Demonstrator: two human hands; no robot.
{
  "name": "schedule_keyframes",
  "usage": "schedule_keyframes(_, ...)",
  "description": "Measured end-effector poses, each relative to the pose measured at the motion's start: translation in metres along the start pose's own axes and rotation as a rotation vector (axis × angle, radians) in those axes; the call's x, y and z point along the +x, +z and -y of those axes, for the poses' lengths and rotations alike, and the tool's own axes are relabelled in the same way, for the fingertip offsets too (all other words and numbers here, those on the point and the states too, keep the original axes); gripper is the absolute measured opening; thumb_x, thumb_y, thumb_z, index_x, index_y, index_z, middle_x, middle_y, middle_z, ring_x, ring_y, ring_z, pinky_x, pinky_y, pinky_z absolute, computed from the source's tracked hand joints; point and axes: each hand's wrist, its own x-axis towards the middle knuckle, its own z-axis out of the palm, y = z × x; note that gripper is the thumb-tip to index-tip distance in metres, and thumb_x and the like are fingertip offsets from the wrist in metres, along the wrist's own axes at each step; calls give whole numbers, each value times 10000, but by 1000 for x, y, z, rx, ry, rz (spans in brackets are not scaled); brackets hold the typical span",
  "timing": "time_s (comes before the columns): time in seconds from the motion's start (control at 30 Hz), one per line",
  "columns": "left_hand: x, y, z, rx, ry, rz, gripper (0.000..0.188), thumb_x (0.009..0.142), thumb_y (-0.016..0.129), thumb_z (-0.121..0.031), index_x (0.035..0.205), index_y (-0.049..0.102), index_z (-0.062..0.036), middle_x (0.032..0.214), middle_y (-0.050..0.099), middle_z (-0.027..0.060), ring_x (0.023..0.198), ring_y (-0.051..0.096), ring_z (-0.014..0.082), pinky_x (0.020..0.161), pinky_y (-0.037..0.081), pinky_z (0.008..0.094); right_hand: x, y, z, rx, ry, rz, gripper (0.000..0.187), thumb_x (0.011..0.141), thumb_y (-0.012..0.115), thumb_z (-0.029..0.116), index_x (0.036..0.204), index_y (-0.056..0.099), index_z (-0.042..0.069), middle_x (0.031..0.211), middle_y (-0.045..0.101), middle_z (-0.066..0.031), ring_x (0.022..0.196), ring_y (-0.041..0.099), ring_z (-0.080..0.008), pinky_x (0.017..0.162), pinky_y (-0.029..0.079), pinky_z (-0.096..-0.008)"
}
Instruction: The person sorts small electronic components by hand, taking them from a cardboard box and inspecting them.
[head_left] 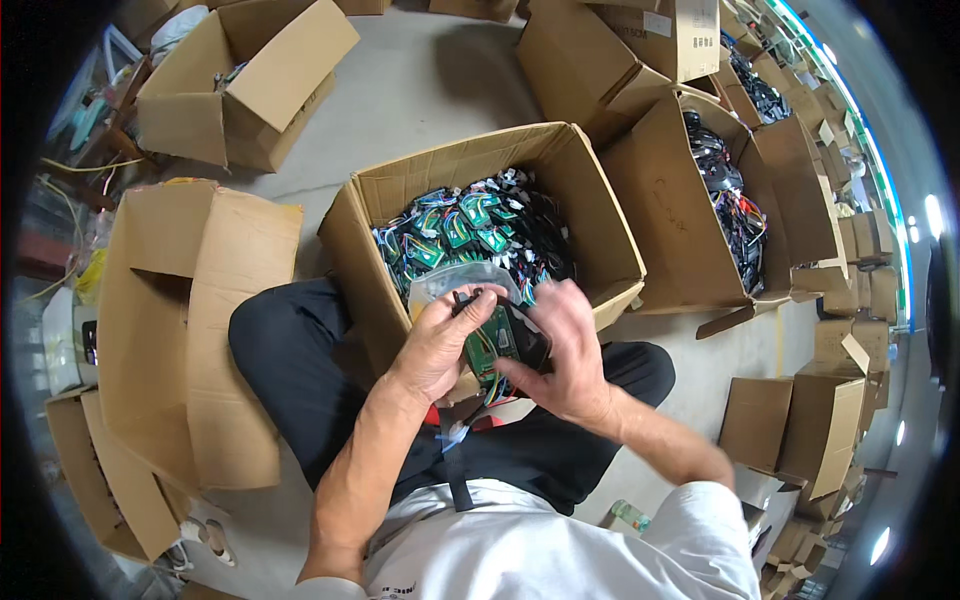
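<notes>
My left hand [438, 345] grips a green circuit board [490, 345] with thin coloured wires, holding it above my lap. A black part [527, 335] lies against the board on its right. My right hand [572, 355] is beside it, fingers blurred by motion and spread away from the thumb, which reaches the board's lower right edge. Just beyond my hands stands an open cardboard box [450, 160], filled with green boards, coloured wires [455, 228] and black cables. A clear plastic piece [462, 277] sits at the box's near side, partly hidden by my hands.
Open cardboard boxes flank my legs: one on the left [150, 350], one at the far left [190, 115]. To the right, another box [660, 210] holds black cables [735, 220]. A bottle [630, 515] lies on the floor by my right leg. More cartons line the right side.
</notes>
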Motion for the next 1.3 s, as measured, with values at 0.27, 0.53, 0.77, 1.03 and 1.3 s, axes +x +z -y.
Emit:
schedule_keyframes(0.27, -10, 0, 18, 706, 333, -153, 667, 923, 730, -396, 1350, 455, 36, 1245, 558, 118, 1146, 545, 181, 979, 456, 312, -34, 22, 30, 1047, 1071, -353, 341, 1010, 600, 132, 1304, 504, -15, 1160, 624, -63, 1015, 589, -110, 891, 484, -248)
schedule_keyframes(0.53, -49, 36, 58, 724, 330, -215, 414, 988, 641, -161, 1301, 512, 76, 1115, 663, 100, 971, 616, 128, 843, 508, 275, -60, 46, 56, 993, 1158, -435, 422, 1055, 494, 334, 1355, 430, 45, 1151, 570, -60, 1000, 552, -131, 849, 479, -284)
schedule_keyframes(0.77, -60, 41, 44, 1426, 553, 96, 544, 931, 679, -151, 1376, 432, 38, 1224, 574, 250, 1100, 612, 392, 924, 500, 418, -52, 13, 10, 1201, 1056, -353, 581, 844, 706, 39, 1366, 470, -53, 1027, 707, -186, 945, 683, -227, 914, 541, -347)
schedule_keyframes(1.03, -85, 41, 76, 1176, 415, 87, 911, 863, 752, -439, 1448, 293, 87, 1271, 552, 284, 1120, 607, 410, 951, 502, 438, -57, 15, 10, 1706, 810, -629, 495, 865, 774, 270, 1265, 533, 108, 746, 456, 37, 681, 456, -107, 617, 371, -259)
schedule_keyframes(1.3, -85, 39, 81, 1348, 677, 181, 942, 948, 499, -619, 1488, 266, 118, 1345, 469, 375, 1155, 579, 466, 970, 499, 470, -55, 23, -7, 2143, 555, -639, 588, 885, 736, 270, 1374, 496, 51, 734, 551, 53, 725, 566, -99, 779, 478, -292)
